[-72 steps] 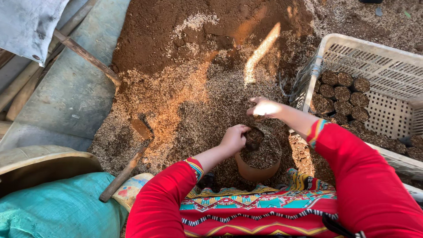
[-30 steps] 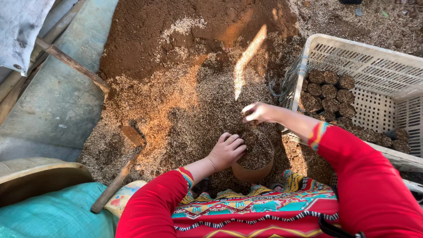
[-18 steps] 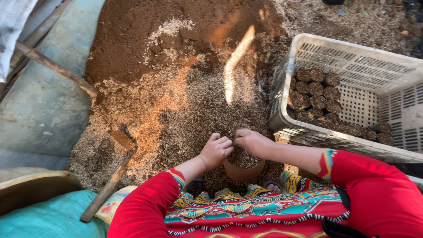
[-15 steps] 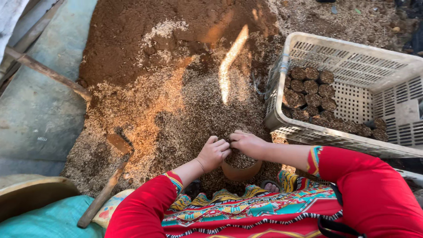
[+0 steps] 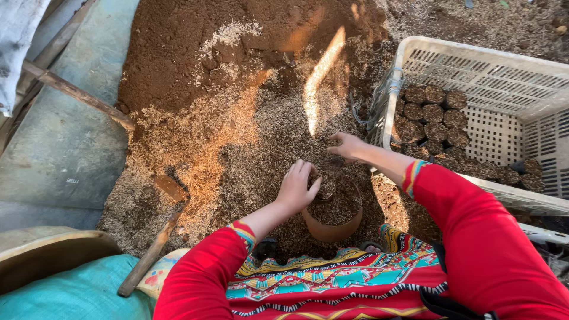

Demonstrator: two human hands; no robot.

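Soil heap point(image 5: 237, 106) under open left hand point(image 5: 296, 188) and right hand point(image 5: 347, 146), both on husk mix point(image 5: 249, 160).

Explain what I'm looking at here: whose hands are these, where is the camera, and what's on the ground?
The camera sits on a person's head and looks straight down, so the red sleeves at the bottom are that person's own arms. The left hand rests on the rim of a small brown pot filled with a husk and soil mix. The right hand reaches just past the pot into the loose pile of mix on the ground; whether it holds any is unclear. On the right stands a white plastic crate with rows of filled pots inside. On the left lies a wooden-handled tool, its blade in the pile.
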